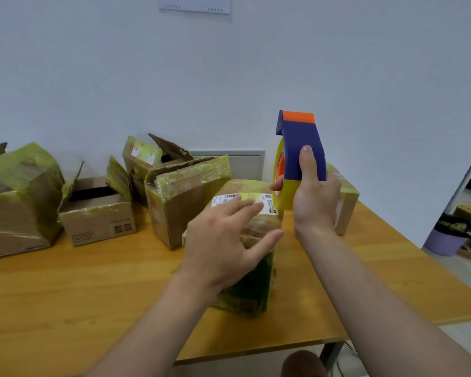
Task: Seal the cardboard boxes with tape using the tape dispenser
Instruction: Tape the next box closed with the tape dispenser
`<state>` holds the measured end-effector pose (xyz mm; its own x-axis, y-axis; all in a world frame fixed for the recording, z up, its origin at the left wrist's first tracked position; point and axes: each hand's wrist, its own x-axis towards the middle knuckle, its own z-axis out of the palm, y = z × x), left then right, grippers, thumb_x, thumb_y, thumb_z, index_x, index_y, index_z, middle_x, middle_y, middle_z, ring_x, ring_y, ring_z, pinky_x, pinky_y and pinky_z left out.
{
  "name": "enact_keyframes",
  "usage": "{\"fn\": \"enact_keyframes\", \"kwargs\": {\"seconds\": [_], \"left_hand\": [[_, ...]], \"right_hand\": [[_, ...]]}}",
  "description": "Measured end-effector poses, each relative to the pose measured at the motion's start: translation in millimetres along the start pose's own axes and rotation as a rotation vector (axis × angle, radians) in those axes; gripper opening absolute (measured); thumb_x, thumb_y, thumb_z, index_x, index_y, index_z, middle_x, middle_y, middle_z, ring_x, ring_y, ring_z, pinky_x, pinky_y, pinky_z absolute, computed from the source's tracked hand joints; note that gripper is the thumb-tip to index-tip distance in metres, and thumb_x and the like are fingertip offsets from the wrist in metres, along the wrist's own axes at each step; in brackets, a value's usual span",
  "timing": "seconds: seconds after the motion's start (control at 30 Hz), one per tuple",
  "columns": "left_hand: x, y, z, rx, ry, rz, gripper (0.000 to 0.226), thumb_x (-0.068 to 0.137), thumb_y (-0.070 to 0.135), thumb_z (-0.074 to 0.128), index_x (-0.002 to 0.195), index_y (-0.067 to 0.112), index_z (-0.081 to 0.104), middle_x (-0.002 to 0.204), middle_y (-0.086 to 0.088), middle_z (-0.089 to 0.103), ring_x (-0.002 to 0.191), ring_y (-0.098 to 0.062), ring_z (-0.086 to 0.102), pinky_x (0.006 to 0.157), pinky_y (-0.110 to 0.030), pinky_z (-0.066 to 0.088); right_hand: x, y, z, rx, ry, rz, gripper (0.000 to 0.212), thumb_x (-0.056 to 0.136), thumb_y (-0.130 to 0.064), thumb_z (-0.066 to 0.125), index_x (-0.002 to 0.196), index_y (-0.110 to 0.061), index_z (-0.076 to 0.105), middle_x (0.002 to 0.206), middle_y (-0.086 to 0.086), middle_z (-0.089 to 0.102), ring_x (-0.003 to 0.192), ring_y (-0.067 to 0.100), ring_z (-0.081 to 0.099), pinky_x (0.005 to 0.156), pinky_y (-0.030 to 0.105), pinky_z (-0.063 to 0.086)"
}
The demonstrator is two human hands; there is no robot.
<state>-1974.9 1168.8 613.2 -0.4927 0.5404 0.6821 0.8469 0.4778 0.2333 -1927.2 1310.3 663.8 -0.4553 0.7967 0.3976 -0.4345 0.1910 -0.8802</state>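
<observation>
- Two hands share the job. Your left hand lies over the top of the taped cardboard box near the middle of the table, fingers straight and spread, grasping nothing. This is likely to steady the box and keep its flaps down.
- Your right hand curls round the blue handle of the tape dispenser, thumb up along its back. It holds the dispenser upright above the box's far right corner, clear of the cardboard, which I judge keeps the cutter end ready for a pass.
- The yellow tape roll sits partly behind your right hand, and its loose end cannot be made out.
- Several open boxes stand toward the wall, flaps up, waiting for tape. A far box is largely hidden behind your right wrist.
- Whether your left palm actually presses the box is too blurred to tell, and the top seam beneath it is hidden.
</observation>
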Motion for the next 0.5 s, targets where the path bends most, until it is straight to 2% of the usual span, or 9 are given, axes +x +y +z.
{"fn": "enact_keyframes", "kwargs": {"seconds": [0.03, 0.1, 0.17, 0.23, 0.3, 0.4, 0.43, 0.5], "left_hand": [[-2.0, -5.3, -1.9, 0.024, 0.053, -0.065, 0.071, 0.091, 0.082, 0.043, 0.133, 0.032, 0.070, 0.139, 0.008, 0.066, 0.135, -0.015, 0.057, 0.106, -0.040, 0.050], [-5.9, -12.9, 2.0, 0.097, 0.014, -0.181, 0.074, 0.090, 0.086, 0.034, 0.136, 0.037, 0.066, 0.146, 0.008, 0.060, 0.139, -0.018, 0.049, 0.109, -0.043, 0.041], [-12.5, -19.6, 13.7, 0.101, 0.006, -0.163, 0.068, 0.095, 0.081, 0.034, 0.130, 0.036, 0.071, 0.135, 0.008, 0.067, 0.125, -0.018, 0.058, 0.098, -0.040, 0.043], [-15.2, -27.9, 20.1, 0.043, 0.110, -0.091, 0.063, 0.097, 0.074, 0.038, 0.120, 0.031, 0.078, 0.117, 0.011, 0.074, 0.107, -0.015, 0.064, 0.085, -0.035, 0.044], [-12.7, -33.0, 16.5, 0.016, 0.132, -0.088, 0.072, 0.093, 0.082, 0.035, 0.116, 0.030, 0.080, 0.111, 0.013, 0.074, 0.101, -0.011, 0.062, 0.082, -0.035, 0.043], [-5.1, -16.0, -5.3, 0.127, -0.109, -0.153, 0.102, 0.071, 0.106, 0.018, 0.111, 0.030, 0.074, 0.109, 0.014, 0.066, 0.100, -0.010, 0.055, 0.092, -0.037, 0.038], [-2.7, -6.1, -10.8, 0.209, -0.204, -0.162, 0.106, 0.064, 0.109, 0.014, 0.110, 0.029, 0.068, 0.110, 0.013, 0.062, 0.103, -0.011, 0.053, 0.096, -0.038, 0.037], [-0.5, 10.5, -15.3, 0.287, -0.331, -0.158, 0.101, 0.063, 0.109, 0.021, 0.114, 0.029, 0.057, 0.117, 0.011, 0.056, 0.112, -0.015, 0.050, 0.103, -0.040, 0.037]], "right_hand": [[0.0, 1.9, 3.0, 0.004, -0.010, 0.009, 0.047, 0.103, -0.052, 0.052, 0.112, -0.009, 0.069, 0.076, 0.012, 0.074, 0.063, 0.024, 0.072, 0.067, 0.041, 0.060], [-3.7, 5.3, 8.8, 0.015, -0.009, 0.037, 0.047, 0.103, -0.052, 0.052, 0.110, -0.009, 0.070, 0.075, 0.014, 0.074, 0.061, 0.023, 0.072, 0.067, 0.041, 0.059], [-10.7, 7.6, 14.7, 0.016, -0.001, 0.045, 0.043, 0.103, -0.050, 0.053, 0.104, -0.011, 0.071, 0.075, 0.015, 0.074, 0.060, 0.023, 0.071, 0.064, 0.039, 0.058], [-16.1, 7.3, 17.8, 0.004, -0.023, 0.032, 0.042, 0.103, -0.048, 0.053, 0.105, -0.010, 0.071, 0.078, 0.016, 0.074, 0.059, 0.022, 0.071, 0.061, 0.035, 0.058], [-17.7, 5.8, 17.6, -0.017, -0.061, 0.028, 0.043, 0.104, -0.047, 0.053, 0.105, -0.008, 0.072, 0.074, 0.015, 0.074, 0.057, 0.019, 0.070, 0.059, 0.032, 0.057], [-15.9, 0.5, 14.7, -0.025, -0.090, 0.030, 0.038, 0.104, -0.046, 0.053, 0.095, -0.014, 0.073, 0.070, 0.015, 0.073, 0.056, 0.020, 0.068, 0.062, 0.038, 0.057], [-14.4, -1.4, 13.9, -0.021, -0.095, 0.034, 0.036, 0.104, -0.045, 0.054, 0.091, -0.017, 0.072, 0.069, 0.015, 0.073, 0.056, 0.022, 0.068, 0.064, 0.040, 0.057], [-10.9, -5.5, 11.4, -0.017, -0.111, 0.049, 0.039, 0.103, -0.045, 0.055, 0.087, -0.014, 0.073, 0.067, 0.017, 0.072, 0.057, 0.025, 0.067, 0.064, 0.041, 0.057]]}}
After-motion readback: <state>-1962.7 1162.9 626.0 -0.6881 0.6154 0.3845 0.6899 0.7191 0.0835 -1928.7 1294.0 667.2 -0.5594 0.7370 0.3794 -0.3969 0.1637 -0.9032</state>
